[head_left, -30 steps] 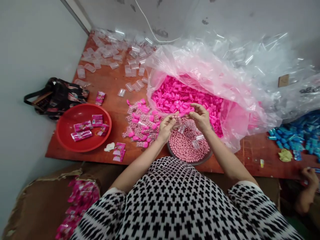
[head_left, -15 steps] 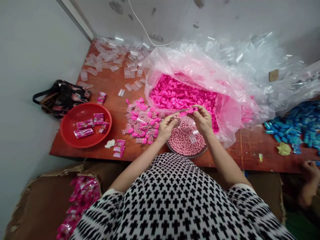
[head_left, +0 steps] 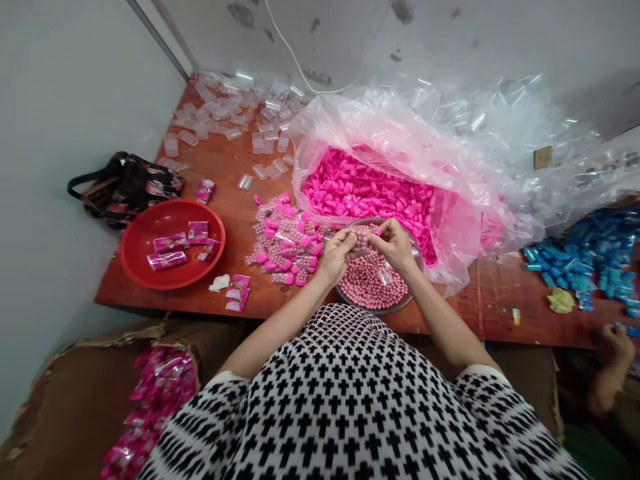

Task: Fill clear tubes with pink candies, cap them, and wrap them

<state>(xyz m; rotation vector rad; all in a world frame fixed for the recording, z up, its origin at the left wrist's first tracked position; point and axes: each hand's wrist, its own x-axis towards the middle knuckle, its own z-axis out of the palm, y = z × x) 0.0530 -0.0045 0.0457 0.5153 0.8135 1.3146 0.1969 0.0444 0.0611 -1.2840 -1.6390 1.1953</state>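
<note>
Between my two hands is a small clear plastic container (head_left: 361,237) filled with pink beads. My left hand (head_left: 335,259) pinches its left end between thumb and fingers. At the other end, my right hand (head_left: 399,249) is closed on a bright pink cap (head_left: 377,231), pressed against the container; whether it is fully seated I cannot tell. Below them stands a round bowl (head_left: 400,307) of loose pink beads (head_left: 373,283), with a clear piece lying on top. Just left of my hands is a heap of bead-filled containers with pink caps (head_left: 286,241).
Behind the bowl, a plastic bag (head_left: 330,120) lies open, full of pink caps (head_left: 370,187). Clear empty containers (head_left: 220,113) are scattered at the back left. A red basin (head_left: 143,267) holds several pink packets. Blue pieces (head_left: 570,257) and another person's hand (head_left: 617,343) are at right.
My right hand has lowered and turned inward, bringing the pink cap to the container's end. The container now lies more plainly in view between both hands.
</note>
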